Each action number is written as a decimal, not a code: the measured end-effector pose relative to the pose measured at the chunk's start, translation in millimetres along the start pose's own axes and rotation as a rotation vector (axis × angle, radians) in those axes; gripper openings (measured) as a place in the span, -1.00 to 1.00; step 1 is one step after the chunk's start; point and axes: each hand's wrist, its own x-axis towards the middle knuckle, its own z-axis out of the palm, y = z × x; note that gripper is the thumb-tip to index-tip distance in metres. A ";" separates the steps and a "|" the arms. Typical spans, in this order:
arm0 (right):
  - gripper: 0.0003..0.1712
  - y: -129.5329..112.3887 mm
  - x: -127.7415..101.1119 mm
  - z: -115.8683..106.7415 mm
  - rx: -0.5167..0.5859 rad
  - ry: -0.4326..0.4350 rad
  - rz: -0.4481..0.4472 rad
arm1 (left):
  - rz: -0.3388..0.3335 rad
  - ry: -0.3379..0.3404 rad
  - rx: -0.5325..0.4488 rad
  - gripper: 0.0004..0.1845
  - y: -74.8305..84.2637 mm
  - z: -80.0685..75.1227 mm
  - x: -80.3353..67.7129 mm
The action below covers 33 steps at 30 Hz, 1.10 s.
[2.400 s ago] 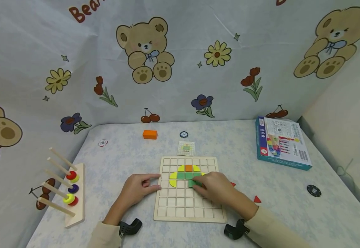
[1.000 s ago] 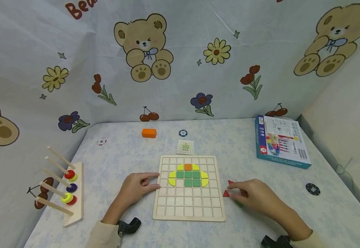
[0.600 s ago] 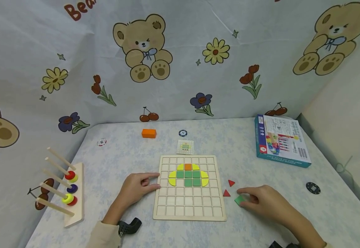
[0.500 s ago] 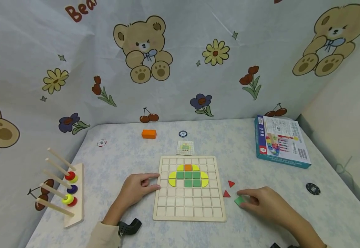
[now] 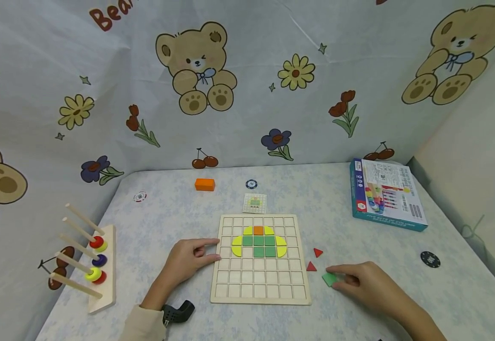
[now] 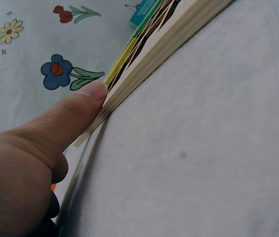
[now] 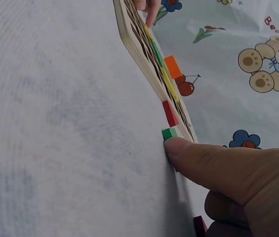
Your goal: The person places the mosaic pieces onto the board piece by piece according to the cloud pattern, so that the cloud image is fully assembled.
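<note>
Right hand [image 5: 364, 284] is down on the table [image 5: 179, 208] at about four o'clock from the wooden grid board [image 5: 259, 291], fingertips pressing on a loose green square tile [image 5: 328, 279]. In the right wrist view one finger [image 7: 198, 158] sits on the near edge of that green tile [image 7: 169, 133]; whether a thumb pinches it from the other side cannot be told, so the grip itself is unclear. The tile lies flat on the table, just off the board's right edge and apart from it.

Two red triangles [image 5: 314, 259] lie between the tile and the board, at about eleven o'clock from the tile, not touching it.

Left hand [image 5: 187, 259] rests at the board's nine o'clock side, index finger straight along the top of the rim, thumb against the edge. In the left wrist view the thumb [image 6: 75, 116] presses on the board's side edge [image 6: 144, 64]. Fingers relaxed, nothing gripped.

On the board, a small figure: an orange square flanked by yellow pieces on top, green squares below with yellow quarter-rounds at each side.

At twelve o'clock from the board lies a small pattern card [image 5: 255, 203], an orange block [image 5: 205, 184] farther back. A blue box [image 5: 385, 195] sits at two o'clock, a peg-and-ring stand [image 5: 89, 260] at nine.
</note>
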 end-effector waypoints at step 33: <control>-0.72 -61.2 58.0 34.2 -0.072 0.043 -0.348 | -0.008 0.001 0.005 -0.57 -0.3 -0.7 0.0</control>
